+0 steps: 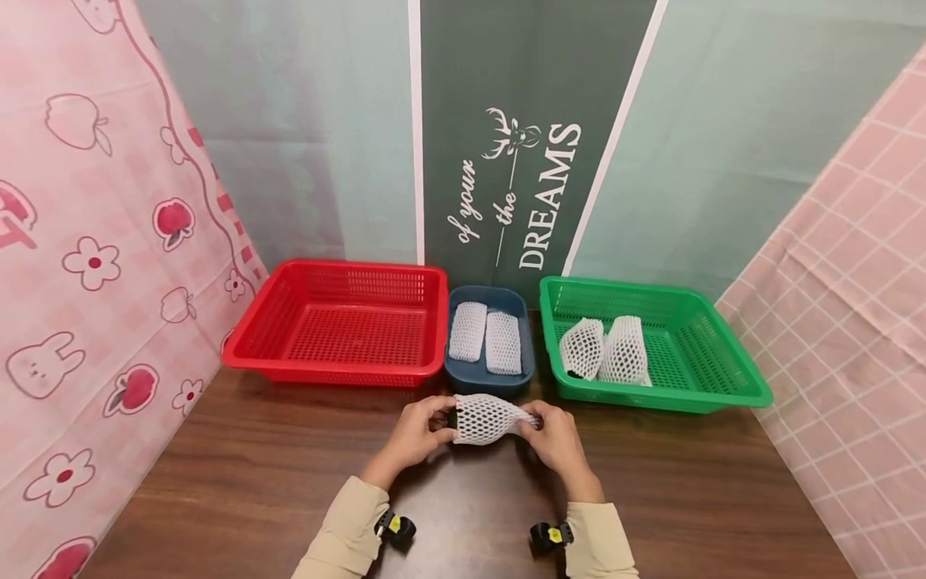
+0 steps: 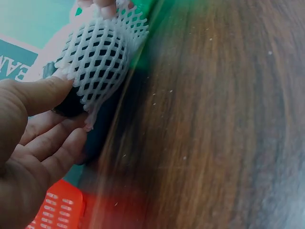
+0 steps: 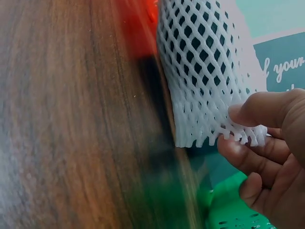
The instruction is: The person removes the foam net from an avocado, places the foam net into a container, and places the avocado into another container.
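Note:
A white foam net sleeve is stretched over a dark rounded thing, whose kind the mesh hides. It is held in front of the blue tray. My left hand holds the sleeve's left opening, thumb on the mesh rim and fingers beneath, where the dark end shows. At the other side my right hand pinches the narrowed, loose end of the sleeve between thumb and fingers. In the right wrist view this end of the net hangs flat, with a cut edge.
The blue tray holds two flat foam sleeves. On its left stands a red basket. To the right, a green basket contains two net-wrapped things. Printed cloths hang behind and at both sides of the wooden table.

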Demonstrator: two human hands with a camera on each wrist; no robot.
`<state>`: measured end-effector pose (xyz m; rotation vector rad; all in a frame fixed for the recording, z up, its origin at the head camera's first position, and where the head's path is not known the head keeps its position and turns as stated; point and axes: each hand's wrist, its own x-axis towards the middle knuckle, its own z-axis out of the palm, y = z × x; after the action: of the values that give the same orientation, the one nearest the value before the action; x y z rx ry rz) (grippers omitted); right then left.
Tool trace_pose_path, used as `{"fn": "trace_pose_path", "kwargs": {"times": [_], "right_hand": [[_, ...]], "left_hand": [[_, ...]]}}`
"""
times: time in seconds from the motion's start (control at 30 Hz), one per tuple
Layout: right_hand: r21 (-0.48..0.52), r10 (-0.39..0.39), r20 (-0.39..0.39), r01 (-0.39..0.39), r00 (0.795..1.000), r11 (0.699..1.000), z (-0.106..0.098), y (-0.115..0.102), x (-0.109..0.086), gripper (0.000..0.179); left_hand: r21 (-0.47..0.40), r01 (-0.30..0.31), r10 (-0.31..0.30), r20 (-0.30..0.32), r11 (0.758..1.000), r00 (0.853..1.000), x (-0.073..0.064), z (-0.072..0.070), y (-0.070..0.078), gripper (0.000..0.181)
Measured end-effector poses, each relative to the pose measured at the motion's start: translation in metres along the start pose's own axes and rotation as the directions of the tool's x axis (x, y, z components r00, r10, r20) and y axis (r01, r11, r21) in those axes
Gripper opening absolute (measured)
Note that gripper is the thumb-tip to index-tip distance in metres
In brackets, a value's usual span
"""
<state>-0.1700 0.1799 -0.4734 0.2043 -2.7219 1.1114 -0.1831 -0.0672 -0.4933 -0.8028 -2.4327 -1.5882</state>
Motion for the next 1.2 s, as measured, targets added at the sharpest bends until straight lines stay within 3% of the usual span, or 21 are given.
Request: {"fn": "trace_pose_path", "kwargs": {"times": [0.33, 0.57, 0.77, 1.2], "right_hand": [[-0.014, -0.028, -0.018, 0.028, 0.999, 1.0, -0.003, -0.004, 0.0, 0.013], [-0.019, -0.04, -0.035, 0.039, 0.999, 0.999, -0.003, -0.003, -0.002, 0.015], [-0.013, -0.072, -0.047, 0.072, 0.996, 0.997, -0.002, 0.0, -0.005, 0.016], [-0.013, 0.011, 0.009, -0.011, 1.0, 1.0, -0.003, 0.004, -0.006, 0.016]], "left_hand": [[-0.021, -0.013, 0.013, 0.011, 1.0, 1.0, -0.003, -0.012, -0.002, 0.042], [-0.03, 0.023, -0.022, 0.04, 0.999, 0.999, -0.005, -0.019, -0.001, 0.043], [-0.031, 0.017, -0.016, 0.049, 0.999, 0.999, -0.008, -0.023, -0.004, 0.042], [0.032, 0.034, -0.036, 0.062, 0.999, 0.997, -0.014, -0.026, -0.009, 0.043]]}}
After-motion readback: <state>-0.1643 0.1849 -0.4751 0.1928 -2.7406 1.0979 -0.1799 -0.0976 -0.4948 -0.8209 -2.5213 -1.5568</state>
